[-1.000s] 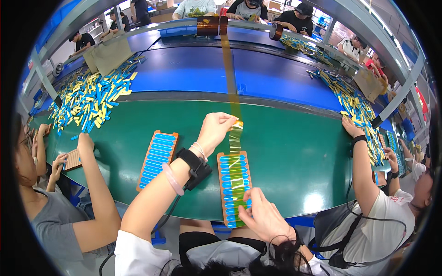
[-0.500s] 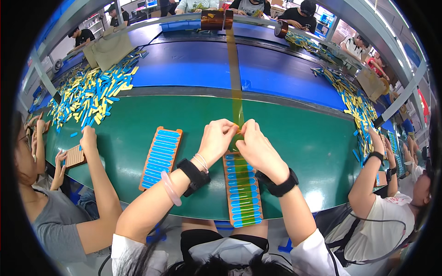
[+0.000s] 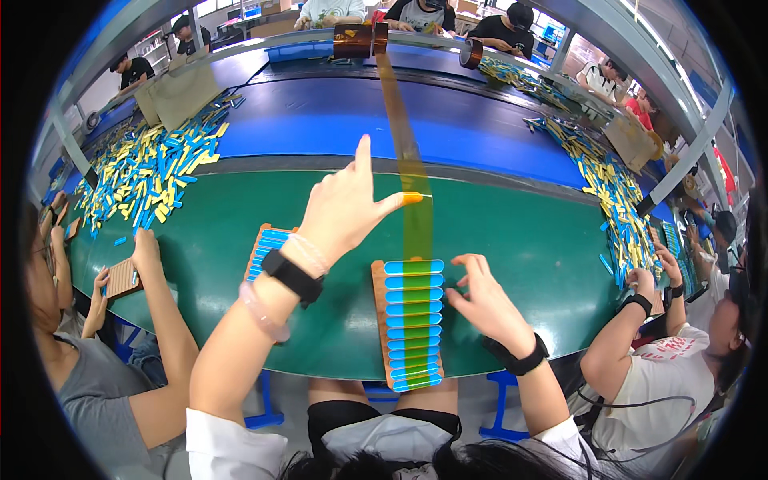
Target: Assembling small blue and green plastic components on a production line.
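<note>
Head view: brown slotted tray (image 3: 380, 320) lies at lower centre of frame on the green worktop (image 3: 520, 228), bearing a column of blue strips (image 3: 436, 305). Amber tape (image 3: 417, 236) runs down from the brown roll (image 3: 353, 42) at top centre and lies lengthwise over the strips. Left hand (image 3: 344, 204), centre: open, index finger pointing up, thumb spread; orange-tinted thumb tip overlaps the tape, grip none. Right hand (image 3: 486, 298), right of the tray: fingers loosely bent, holding nothing, just beside the tray's edge. Second tray (image 3: 261, 240), left of centre, partly hidden by left forearm. Blue-and-yellow pile (image 3: 164, 164), upper left.
</note>
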The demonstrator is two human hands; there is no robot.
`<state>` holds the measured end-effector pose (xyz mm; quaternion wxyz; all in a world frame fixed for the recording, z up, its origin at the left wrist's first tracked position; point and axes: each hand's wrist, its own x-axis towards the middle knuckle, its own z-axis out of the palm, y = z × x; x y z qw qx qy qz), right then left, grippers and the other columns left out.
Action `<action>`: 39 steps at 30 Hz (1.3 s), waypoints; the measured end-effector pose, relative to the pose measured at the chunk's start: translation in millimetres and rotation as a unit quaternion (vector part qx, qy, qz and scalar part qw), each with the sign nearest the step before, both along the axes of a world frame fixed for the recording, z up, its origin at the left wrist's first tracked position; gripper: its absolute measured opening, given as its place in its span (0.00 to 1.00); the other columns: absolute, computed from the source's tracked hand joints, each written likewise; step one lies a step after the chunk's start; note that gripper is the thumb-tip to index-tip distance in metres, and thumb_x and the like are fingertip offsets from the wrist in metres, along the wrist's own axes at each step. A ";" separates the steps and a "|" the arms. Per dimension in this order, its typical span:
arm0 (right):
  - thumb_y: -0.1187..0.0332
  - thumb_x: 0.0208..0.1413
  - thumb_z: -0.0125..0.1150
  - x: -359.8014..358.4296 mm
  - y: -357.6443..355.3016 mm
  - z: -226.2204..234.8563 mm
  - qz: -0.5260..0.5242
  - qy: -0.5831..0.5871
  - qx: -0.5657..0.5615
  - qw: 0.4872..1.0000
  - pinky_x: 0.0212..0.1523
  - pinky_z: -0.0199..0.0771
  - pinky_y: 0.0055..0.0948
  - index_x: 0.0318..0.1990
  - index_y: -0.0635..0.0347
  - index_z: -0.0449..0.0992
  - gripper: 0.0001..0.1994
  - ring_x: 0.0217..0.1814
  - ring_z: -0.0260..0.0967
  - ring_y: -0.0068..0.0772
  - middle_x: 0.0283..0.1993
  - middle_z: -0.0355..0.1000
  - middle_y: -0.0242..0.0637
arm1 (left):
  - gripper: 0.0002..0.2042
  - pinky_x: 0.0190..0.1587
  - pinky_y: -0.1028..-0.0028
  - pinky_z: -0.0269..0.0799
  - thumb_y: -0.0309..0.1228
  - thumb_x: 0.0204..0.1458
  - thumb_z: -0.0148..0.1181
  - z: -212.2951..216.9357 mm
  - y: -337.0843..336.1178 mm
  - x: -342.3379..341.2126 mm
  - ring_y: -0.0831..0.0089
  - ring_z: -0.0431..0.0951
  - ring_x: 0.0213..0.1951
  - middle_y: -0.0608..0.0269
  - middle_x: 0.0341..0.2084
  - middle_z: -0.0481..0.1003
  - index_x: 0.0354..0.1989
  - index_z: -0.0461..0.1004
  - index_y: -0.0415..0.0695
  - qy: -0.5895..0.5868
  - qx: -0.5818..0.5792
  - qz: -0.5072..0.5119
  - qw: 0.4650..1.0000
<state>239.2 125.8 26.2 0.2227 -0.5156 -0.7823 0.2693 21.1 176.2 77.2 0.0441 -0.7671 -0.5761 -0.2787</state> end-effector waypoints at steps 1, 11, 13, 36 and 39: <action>0.72 0.44 0.53 -5.7 2.7 -4.4 0.036 -0.014 0.022 0.999 0.45 0.64 0.38 0.50 0.67 0.54 0.24 0.47 0.60 0.49 0.48 0.54 0.53 | 0.21 0.24 0.73 0.69 0.35 0.49 0.51 1.5 -3.9 -5.0 0.67 0.75 0.22 0.53 0.21 0.72 0.48 0.58 0.36 -0.102 -0.033 0.002 0.994; 0.60 0.36 0.62 -50.7 14.5 -2.3 0.092 -0.260 0.062 0.959 0.42 0.62 0.52 0.53 0.69 0.54 0.36 0.52 0.51 0.56 0.58 0.43 0.60 | 0.16 0.39 0.74 0.70 0.36 0.54 0.45 -7.3 -63.9 -29.4 0.69 0.74 0.36 0.53 0.35 0.72 0.41 0.65 0.33 -0.690 -0.435 -0.124 0.565; 0.55 0.35 0.64 -29.0 21.1 2.8 0.088 -0.248 0.037 0.964 0.43 0.61 0.53 0.49 0.67 0.58 0.36 0.52 0.50 0.57 0.59 0.42 0.59 | 0.15 0.38 0.77 0.69 0.31 0.50 0.51 -12.6 -72.6 -28.3 0.75 0.73 0.36 0.59 0.33 0.72 0.44 0.62 0.35 -0.685 -0.428 -0.144 0.573; 0.70 0.46 0.47 96.4 95.7 -21.3 0.071 -0.354 0.226 0.905 0.34 0.71 0.44 0.51 0.39 0.61 0.21 0.46 0.60 0.53 0.53 0.54 0.43 | 0.13 0.44 0.67 0.68 0.22 0.47 0.46 -7.7 -109.3 -36.6 0.67 0.72 0.39 0.54 0.37 0.70 0.43 0.63 0.33 -0.733 -0.339 -0.111 0.579; 0.71 0.47 0.44 176.0 125.2 -30.4 0.028 -0.353 0.281 0.892 0.37 0.70 0.44 0.51 0.38 0.60 0.21 0.45 0.61 0.51 0.53 0.55 0.38 | 0.15 0.48 0.66 0.66 0.23 0.48 0.47 -16.7 -103.9 -35.7 0.65 0.70 0.44 0.51 0.41 0.69 0.45 0.62 0.32 -0.729 -0.356 -0.144 0.567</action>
